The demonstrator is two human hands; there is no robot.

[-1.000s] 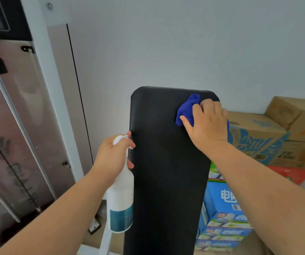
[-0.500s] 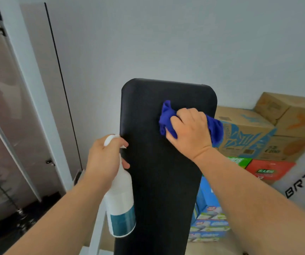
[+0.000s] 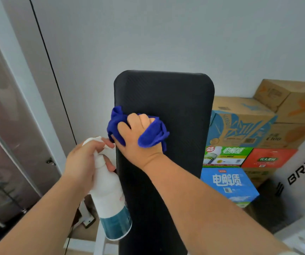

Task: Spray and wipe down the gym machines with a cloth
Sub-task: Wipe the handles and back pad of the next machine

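Note:
A long black padded bench back (image 3: 175,100) rises from the bottom centre toward the wall. My right hand (image 3: 138,142) holds a bunched blue cloth (image 3: 152,135) and presses it against the left half of the pad, near its left edge. Just left of the pad, my left hand (image 3: 85,161) grips the neck of a white spray bottle (image 3: 109,197) with a teal label; its nozzle is by my right thumb. The bottle hangs upright beside the pad's edge.
Stacked cardboard boxes (image 3: 285,115) and colourful drink cartons (image 3: 228,183) sit to the right of the pad against the white wall. A glass door with a white frame (image 3: 19,74) stands at the left. A white machine panel with lettering (image 3: 302,173) is at the right edge.
My right hand has dragged the blue cloth from the pad's upper right corner down and across to its left side. The left hand and bottle have stayed beside the left edge.

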